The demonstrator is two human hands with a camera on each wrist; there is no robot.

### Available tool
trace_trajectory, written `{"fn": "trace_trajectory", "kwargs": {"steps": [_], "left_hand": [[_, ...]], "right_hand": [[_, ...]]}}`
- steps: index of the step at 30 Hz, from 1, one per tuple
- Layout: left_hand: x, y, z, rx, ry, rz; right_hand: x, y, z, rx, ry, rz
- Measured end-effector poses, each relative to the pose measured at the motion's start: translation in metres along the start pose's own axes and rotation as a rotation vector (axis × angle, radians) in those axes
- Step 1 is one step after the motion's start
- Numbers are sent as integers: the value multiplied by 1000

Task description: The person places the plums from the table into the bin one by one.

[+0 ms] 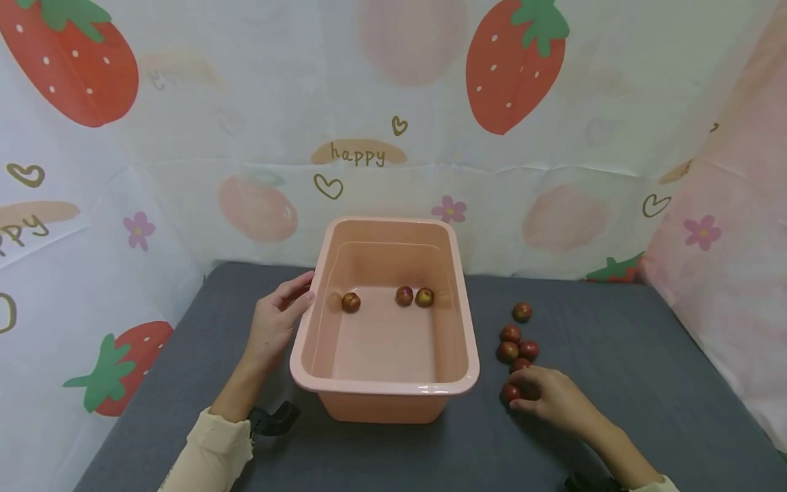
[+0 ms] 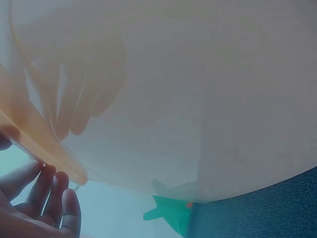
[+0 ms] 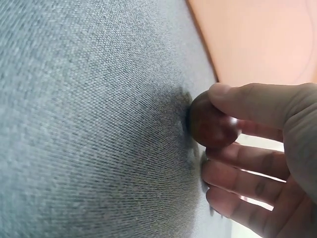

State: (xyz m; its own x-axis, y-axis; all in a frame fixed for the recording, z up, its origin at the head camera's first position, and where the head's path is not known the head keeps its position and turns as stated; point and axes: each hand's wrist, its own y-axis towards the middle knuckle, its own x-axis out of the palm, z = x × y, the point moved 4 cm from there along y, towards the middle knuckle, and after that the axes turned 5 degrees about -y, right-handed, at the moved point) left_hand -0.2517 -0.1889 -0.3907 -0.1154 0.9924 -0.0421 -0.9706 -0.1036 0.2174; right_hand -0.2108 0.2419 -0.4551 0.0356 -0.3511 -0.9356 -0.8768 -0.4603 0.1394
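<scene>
The left hand [image 1: 274, 324] rests its lightly bent, slightly spread fingers against the left rim of a pink tub [image 1: 387, 348]. Inside lie three small fruits [image 1: 404, 296], one toward the left, two side by side toward the right. Right of the tub, a red fruit [image 1: 510, 393] sits on the dark cloth [image 1: 621, 362] at the fingertips of the right hand [image 1: 556, 400], pinched between thumb and fingers; five loose fruits [image 1: 507, 352] lie just beyond it.
</scene>
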Motion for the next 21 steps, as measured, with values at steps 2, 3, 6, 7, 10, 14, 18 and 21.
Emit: {"fn": "trace_trajectory", "kwargs": {"steps": [2, 3, 6, 7, 10, 14, 18, 21], "left_hand": [[0, 0, 0, 2, 1, 0], [0, 0, 0, 3, 0, 0], [0, 0, 0, 5, -3, -3], [0, 0, 0, 6, -5, -5], [0, 0, 0, 8, -10, -8], [0, 0, 0, 9, -9, -7], [0, 0, 0, 5, -5, -4], [0, 0, 0, 0, -3, -3]], "right_hand": [[0, 0, 0, -5, 5, 4], [0, 0, 0, -5, 9, 7], [0, 0, 0, -18, 24, 16], [-1, 0, 0, -18, 28, 19], [-3, 0, 0, -21, 36, 33], [-8, 2, 0, -6, 60, 53], [-12, 4, 2, 30, 115, 57], [-16, 5, 3, 58, 157, 56]]}}
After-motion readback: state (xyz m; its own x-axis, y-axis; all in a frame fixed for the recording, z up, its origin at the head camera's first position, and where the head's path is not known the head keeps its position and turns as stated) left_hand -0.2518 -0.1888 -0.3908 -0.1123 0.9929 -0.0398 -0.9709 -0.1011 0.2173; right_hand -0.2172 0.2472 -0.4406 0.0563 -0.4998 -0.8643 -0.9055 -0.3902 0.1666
